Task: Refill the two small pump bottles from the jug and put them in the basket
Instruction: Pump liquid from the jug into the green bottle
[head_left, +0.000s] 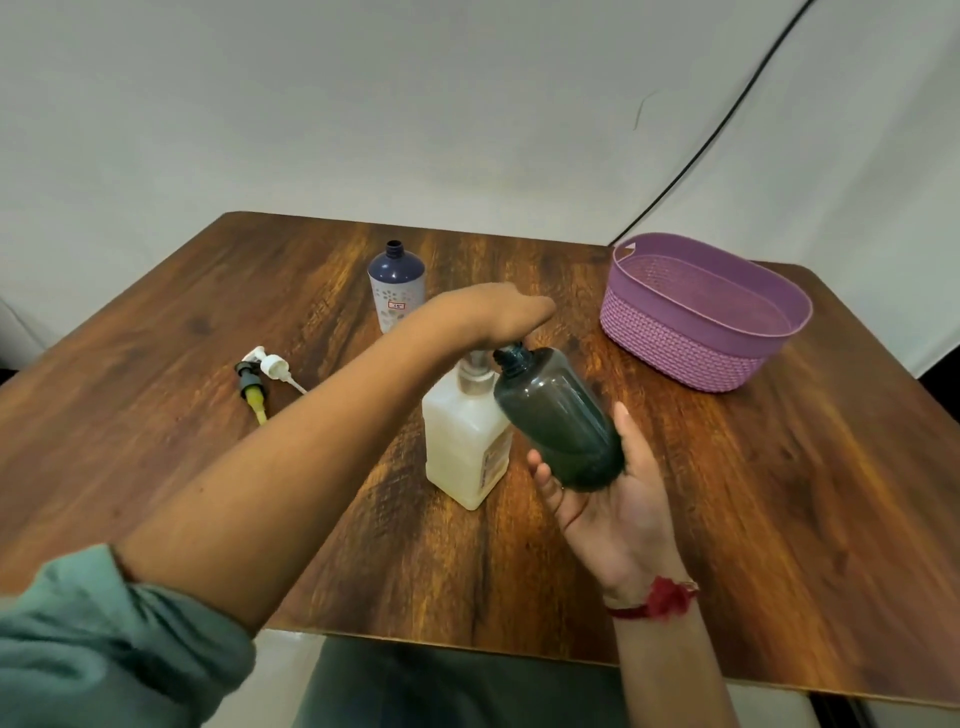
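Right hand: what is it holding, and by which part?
The right hand holds the dark bottle by its lower body and base; the open neck is tilted toward the jug.

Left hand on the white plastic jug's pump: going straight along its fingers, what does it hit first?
Probably the purple woven-look plastic basket, at its left wall; depth is unclear, so the left hand may pass above.

Open tabletop (779, 493) ran from the tilted dark bottle (558, 415) beside the white jug (465, 447) to the purple basket (675, 338), but the left forearm (311, 441) barred the near-left side, with two loose pump heads (260, 371) and the uncapped blue bottle (396, 291) beyond it.
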